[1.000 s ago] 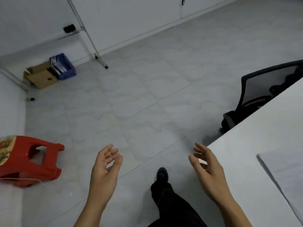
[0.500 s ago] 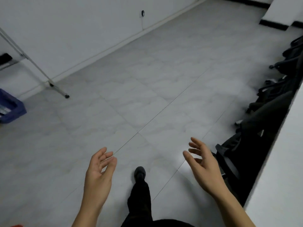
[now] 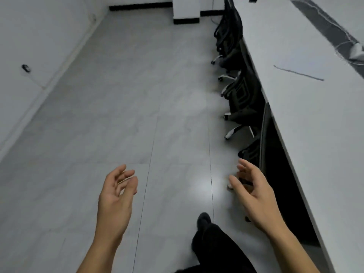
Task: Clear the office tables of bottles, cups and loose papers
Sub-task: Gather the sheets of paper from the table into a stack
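Observation:
A long white office table [image 3: 307, 119] runs along the right side. A loose sheet of paper [image 3: 303, 67] lies flat on it, far ahead of my hands. Something crumpled and white [image 3: 357, 51] sits at the table's far right edge, too blurred to name. My left hand [image 3: 116, 196] hangs over the floor, fingers apart and holding nothing. My right hand [image 3: 256, 192] is held out beside the table's near edge, also open and holding nothing. No bottles or cups show clearly.
Several black office chairs [image 3: 240, 95] are tucked under the table's left side. A dark strip with cables [image 3: 323, 24] runs down the tabletop. My dark-trousered leg and shoe [image 3: 204, 219] step on the grey tiled floor. White wall at left, a pillar [image 3: 186, 8] far ahead.
My view has swung right, from the open floor with a red stool and boxes to looking along the table and its chairs. Both hands stay open and empty.

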`<control>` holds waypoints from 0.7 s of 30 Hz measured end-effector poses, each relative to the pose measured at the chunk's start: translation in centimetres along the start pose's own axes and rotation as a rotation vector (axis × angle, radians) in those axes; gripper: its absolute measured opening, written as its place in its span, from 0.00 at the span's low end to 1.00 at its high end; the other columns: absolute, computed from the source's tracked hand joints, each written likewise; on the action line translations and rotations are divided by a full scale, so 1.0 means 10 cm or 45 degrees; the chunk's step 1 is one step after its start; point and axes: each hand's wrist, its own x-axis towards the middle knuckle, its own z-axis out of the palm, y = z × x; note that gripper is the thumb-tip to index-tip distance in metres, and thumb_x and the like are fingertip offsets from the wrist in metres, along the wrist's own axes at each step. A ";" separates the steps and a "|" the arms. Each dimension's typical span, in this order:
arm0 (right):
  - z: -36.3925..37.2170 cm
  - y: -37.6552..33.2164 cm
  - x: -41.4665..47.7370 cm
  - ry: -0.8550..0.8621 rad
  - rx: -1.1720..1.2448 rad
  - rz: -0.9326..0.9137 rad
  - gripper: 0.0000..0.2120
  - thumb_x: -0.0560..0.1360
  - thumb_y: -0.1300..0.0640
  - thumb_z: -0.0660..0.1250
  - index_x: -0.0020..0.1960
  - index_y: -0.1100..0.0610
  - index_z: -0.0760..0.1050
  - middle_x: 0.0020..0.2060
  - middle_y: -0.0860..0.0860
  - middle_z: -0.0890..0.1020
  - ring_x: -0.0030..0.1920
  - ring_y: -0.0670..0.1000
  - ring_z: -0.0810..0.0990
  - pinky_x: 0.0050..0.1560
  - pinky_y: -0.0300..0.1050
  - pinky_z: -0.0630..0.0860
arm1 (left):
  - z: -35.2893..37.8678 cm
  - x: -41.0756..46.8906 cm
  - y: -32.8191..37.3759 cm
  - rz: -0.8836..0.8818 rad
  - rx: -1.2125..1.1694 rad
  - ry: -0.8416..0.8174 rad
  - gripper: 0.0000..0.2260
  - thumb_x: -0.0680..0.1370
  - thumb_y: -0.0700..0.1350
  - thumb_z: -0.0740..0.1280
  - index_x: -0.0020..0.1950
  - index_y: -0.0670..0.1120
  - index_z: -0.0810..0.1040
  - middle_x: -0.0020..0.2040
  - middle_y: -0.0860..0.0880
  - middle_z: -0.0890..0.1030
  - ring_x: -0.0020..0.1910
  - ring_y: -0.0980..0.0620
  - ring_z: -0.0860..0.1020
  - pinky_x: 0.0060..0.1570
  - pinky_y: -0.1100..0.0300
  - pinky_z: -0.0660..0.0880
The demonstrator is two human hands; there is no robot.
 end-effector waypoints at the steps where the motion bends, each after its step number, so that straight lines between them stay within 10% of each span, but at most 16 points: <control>1: 0.04 0.03 0.17 0.049 0.015 0.026 0.24 0.77 0.51 0.68 0.72 0.46 0.68 0.63 0.40 0.74 0.61 0.39 0.75 0.59 0.42 0.76 | 0.16 0.27 0.05 0.017 0.017 -0.056 0.15 0.80 0.43 0.67 0.65 0.55 0.73 0.57 0.55 0.81 0.59 0.56 0.79 0.60 0.50 0.76; 9: 0.21 0.09 1.97 0.235 0.121 0.204 0.22 0.77 0.48 0.68 0.69 0.38 0.67 0.61 0.35 0.73 0.59 0.38 0.76 0.54 0.57 0.81 | 1.55 1.99 0.51 -0.001 0.135 -0.354 0.15 0.79 0.45 0.68 0.64 0.57 0.73 0.59 0.56 0.80 0.59 0.59 0.78 0.64 0.46 0.74; 21: -0.06 -0.31 4.35 0.532 0.042 0.266 0.23 0.77 0.51 0.68 0.71 0.43 0.68 0.62 0.38 0.75 0.61 0.37 0.75 0.59 0.40 0.75 | 3.12 4.32 1.34 0.061 0.162 -0.651 0.15 0.79 0.42 0.68 0.62 0.57 0.73 0.58 0.53 0.80 0.59 0.55 0.79 0.64 0.44 0.74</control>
